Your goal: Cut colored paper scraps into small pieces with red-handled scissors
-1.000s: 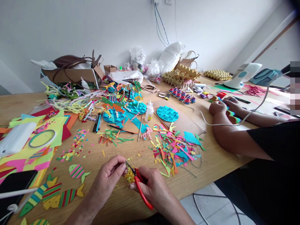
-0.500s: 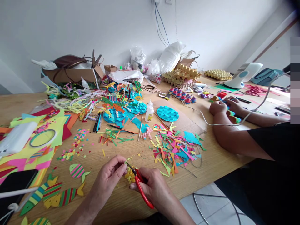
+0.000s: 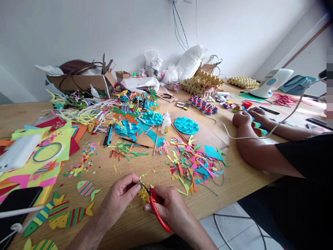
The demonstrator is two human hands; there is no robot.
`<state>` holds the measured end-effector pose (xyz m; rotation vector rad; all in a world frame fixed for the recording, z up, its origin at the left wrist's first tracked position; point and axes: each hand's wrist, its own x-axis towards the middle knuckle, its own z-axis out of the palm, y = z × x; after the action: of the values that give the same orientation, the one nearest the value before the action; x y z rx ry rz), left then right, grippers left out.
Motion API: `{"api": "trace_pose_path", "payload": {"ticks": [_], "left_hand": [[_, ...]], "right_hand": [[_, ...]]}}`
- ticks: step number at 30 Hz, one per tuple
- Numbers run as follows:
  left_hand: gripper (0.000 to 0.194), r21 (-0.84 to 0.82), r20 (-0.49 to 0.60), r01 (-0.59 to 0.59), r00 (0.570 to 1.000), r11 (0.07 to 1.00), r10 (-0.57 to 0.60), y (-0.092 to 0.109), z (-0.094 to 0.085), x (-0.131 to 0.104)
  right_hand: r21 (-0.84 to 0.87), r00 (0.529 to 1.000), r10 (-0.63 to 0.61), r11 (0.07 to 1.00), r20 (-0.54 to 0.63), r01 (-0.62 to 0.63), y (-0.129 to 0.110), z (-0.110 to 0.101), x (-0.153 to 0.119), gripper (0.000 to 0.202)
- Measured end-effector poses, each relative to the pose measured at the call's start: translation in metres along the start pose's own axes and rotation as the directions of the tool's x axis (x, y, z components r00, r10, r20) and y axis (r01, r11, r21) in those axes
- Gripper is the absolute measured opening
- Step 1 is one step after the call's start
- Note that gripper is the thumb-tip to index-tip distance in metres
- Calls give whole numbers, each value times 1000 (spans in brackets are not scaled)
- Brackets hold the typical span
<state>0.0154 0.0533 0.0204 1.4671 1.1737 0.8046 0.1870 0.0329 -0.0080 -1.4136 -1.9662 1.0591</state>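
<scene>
My right hand (image 3: pixel 170 205) is wrapped round the red handles of small scissors (image 3: pixel 158 213), whose dark blades point up and left. Their tip meets the fingertips of my left hand (image 3: pixel 126 191), which is pinched closed; whatever it holds is too small to make out. Yellow paper clippings (image 3: pixel 143 195) lie on the table beneath the blades. To the left rest striped paper fish, among them a pink and green one (image 3: pixel 85 188) and a red and green one (image 3: pixel 75 217).
Paper scraps (image 3: pixel 194 163) are piled to the right, behind them a glue bottle (image 3: pixel 166 123) and a blue egg-carton piece (image 3: pixel 186 125). Coloured sheets (image 3: pixel 66 144) and a phone (image 3: pixel 19 208) lie left. Another person's arms (image 3: pixel 249 142) reach in from the right.
The yellow-green bit seen at my left fingertips is no longer visible there. Both hands and the scissors have stayed in nearly the same place.
</scene>
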Motion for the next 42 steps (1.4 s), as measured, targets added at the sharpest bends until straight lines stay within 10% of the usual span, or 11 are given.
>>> {"api": "trace_pose_path", "payload": {"ticks": [31, 42], "left_hand": [[16, 52, -46, 31, 999, 998, -29, -9, -14, -1], [18, 186, 62, 30, 997, 982, -43, -2, -3, -1]], "right_hand": [[-40, 992, 78, 996, 101, -74, -6, -18, -3, 31], [468, 992, 122, 879, -40, -89, -21, -12, 16, 7]]}}
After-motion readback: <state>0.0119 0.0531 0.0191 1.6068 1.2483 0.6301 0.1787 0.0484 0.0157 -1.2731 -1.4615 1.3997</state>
